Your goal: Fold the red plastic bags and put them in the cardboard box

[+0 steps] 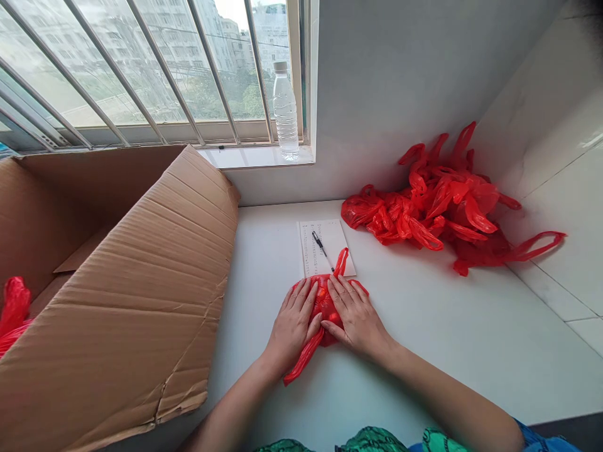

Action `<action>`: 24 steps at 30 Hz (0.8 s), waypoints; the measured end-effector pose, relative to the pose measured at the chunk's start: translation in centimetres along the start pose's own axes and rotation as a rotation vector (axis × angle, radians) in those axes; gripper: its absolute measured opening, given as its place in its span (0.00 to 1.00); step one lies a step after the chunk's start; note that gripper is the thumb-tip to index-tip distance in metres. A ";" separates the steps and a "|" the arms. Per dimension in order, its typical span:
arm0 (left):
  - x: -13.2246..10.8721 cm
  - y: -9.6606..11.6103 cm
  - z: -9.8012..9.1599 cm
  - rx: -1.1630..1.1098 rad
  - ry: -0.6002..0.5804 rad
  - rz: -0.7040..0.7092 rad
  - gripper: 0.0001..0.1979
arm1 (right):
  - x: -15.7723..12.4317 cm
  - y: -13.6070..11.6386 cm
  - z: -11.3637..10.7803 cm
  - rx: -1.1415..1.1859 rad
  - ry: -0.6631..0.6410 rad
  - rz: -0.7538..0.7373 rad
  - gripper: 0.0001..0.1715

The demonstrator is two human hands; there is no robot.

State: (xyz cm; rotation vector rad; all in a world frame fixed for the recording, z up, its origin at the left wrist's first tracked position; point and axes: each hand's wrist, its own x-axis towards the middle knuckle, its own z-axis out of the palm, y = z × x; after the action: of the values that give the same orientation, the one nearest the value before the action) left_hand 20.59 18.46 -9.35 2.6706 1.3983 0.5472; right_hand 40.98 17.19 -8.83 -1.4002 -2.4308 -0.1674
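A red plastic bag (pixel 325 302) lies flattened on the white table (pixel 447 339) in front of me. My left hand (pixel 294 323) presses flat on its left side, fingers spread. My right hand (pixel 355 317) presses flat on its right side. Both palms are down and the bag's handles stick out above and below the hands. Just beyond the bag lies a sheet of paper (pixel 330 242) with a black pen (pixel 322 249) on it.
A heap of red plastic bags (pixel 438 207) sits in the far right corner by the tiled wall. A large open cardboard box (pixel 132 295) stands at the left, with red plastic (pixel 14 307) inside. A clear water bottle (pixel 286 110) stands on the windowsill.
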 end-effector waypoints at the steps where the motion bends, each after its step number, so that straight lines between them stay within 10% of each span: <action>1: 0.0 0.0 0.0 0.004 -0.003 -0.001 0.30 | 0.0 0.0 0.0 0.000 -0.003 0.001 0.43; 24: 0.1 0.0 0.0 -0.028 0.011 0.007 0.31 | -0.1 0.0 0.1 0.009 0.004 0.002 0.44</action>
State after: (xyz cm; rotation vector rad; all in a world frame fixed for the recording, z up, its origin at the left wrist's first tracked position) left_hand 20.61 18.51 -9.37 2.6554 1.3740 0.5792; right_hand 41.01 17.17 -8.96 -1.3974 -2.4236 -0.1586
